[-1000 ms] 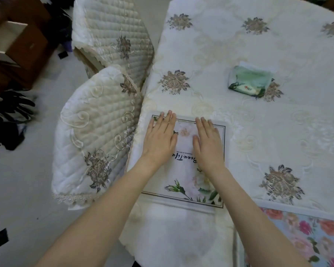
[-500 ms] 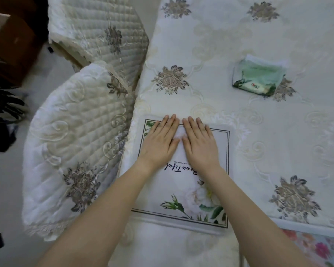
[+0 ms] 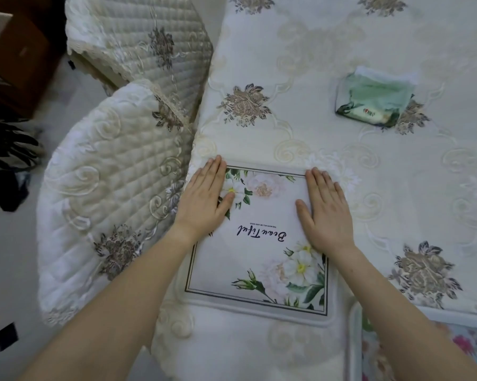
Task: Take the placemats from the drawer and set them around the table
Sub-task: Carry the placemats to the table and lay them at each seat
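Observation:
A white placemat (image 3: 259, 259) with printed flowers and the word "Beautiful" lies flat near the table's front left edge. My left hand (image 3: 204, 202) rests palm down on its left edge, fingers together. My right hand (image 3: 325, 210) presses flat on its right edge. A second placemat (image 3: 468, 345) with pink flowers shows at the bottom right, partly under my right forearm. The table (image 3: 314, 78) wears a cream embroidered cloth.
A green tissue pack (image 3: 375, 103) lies on the cloth at the upper right. Two chairs with quilted covers stand at the table's left side, the near chair (image 3: 108, 202) and the far chair (image 3: 138, 42). A brown cabinet (image 3: 17, 56) with an open drawer is at far left.
My two hands were side by side in the middle of the placemat and have slid apart to its left and right edges. The camera has moved closer.

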The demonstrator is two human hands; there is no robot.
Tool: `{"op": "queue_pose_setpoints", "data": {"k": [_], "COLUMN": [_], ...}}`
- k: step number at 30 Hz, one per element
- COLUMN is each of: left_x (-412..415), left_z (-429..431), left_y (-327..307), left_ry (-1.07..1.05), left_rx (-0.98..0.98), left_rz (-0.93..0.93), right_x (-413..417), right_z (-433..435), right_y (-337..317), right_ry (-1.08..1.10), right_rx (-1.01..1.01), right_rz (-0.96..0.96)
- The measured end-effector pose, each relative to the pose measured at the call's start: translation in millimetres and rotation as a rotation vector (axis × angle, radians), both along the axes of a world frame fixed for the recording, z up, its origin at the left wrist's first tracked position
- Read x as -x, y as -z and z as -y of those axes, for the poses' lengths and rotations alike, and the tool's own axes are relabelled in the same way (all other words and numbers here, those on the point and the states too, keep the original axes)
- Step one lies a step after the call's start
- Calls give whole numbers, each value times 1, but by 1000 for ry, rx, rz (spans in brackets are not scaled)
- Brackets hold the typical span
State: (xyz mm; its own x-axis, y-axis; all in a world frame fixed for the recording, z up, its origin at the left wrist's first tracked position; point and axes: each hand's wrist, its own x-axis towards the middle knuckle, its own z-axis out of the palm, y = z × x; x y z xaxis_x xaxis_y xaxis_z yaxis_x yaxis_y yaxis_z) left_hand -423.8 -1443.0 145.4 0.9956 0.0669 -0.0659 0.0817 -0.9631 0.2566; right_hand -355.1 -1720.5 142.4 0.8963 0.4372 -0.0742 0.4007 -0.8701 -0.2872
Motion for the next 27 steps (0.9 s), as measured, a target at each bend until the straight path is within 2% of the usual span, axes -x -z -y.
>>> {"op": "queue_pose_setpoints", "data": {"k": [3, 8, 11, 13, 17, 21, 27], "left_x": [-1, -6, 24, 60, 119, 130, 132], "left_z": [0, 0, 15, 36, 82, 91, 79], "left_y": [-5, -37, -50, -47, -19, -1, 0], "left_ry": [7, 19, -30, -21, 22, 25, 97], "left_rx": [-24, -180, -118, -61, -6, -18, -13], "left_rz": [-28, -73, 54, 91, 23, -16, -38], "right_x": [2, -7, 38, 86, 147, 157, 156], "right_z": [2, -6, -20, -33, -49, -52, -47], "right_y": [-2, -36, -53, -50, -27, -6, -4], "right_ry": [-11, -11, -47, -42, 3, -16, -40], "right_rx": [30, 101, 40, -27, -86, 12, 19], "right_rz": [-19, -92, 46, 45, -13, -4, -23]}}
